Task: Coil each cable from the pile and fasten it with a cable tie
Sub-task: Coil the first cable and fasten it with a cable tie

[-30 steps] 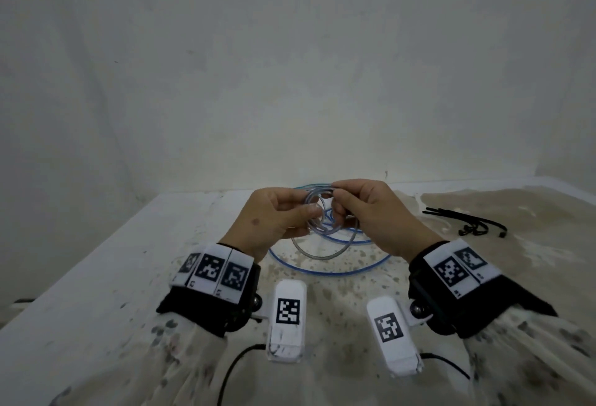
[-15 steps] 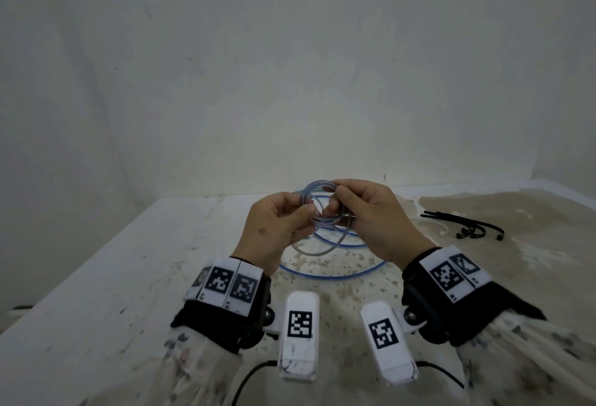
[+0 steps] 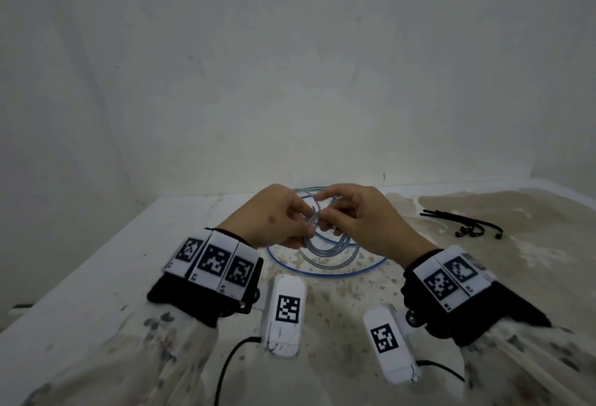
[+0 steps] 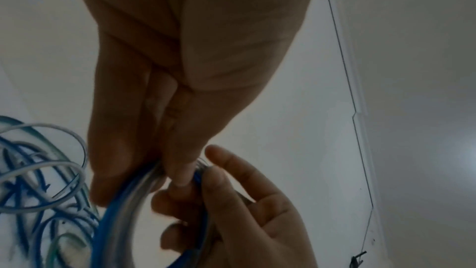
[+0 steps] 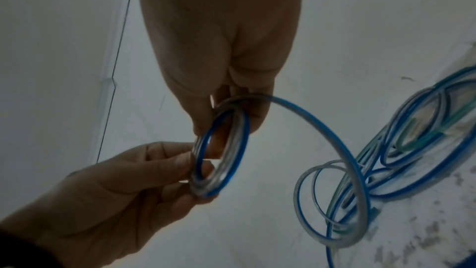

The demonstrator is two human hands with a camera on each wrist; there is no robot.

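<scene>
A: What's biggest here?

B: The speckled table (image 3: 354, 315) against a white wall (image 3: 290, 67). On it lies the cable pile (image 3: 325, 271), loose blue and clear loops.

A: And the hands?

B: Both are raised over the pile. The left hand (image 3: 277, 217) pinches a small coil (image 5: 219, 154) of clear, blue-striped cable between thumb and fingers; the right hand (image 3: 364, 218) grips the same coil from the other side, fingers curled round it.

A: Anything smaller?

B: Black cable ties (image 3: 464, 225) lie on the table to the right, well apart from the pile.
</scene>
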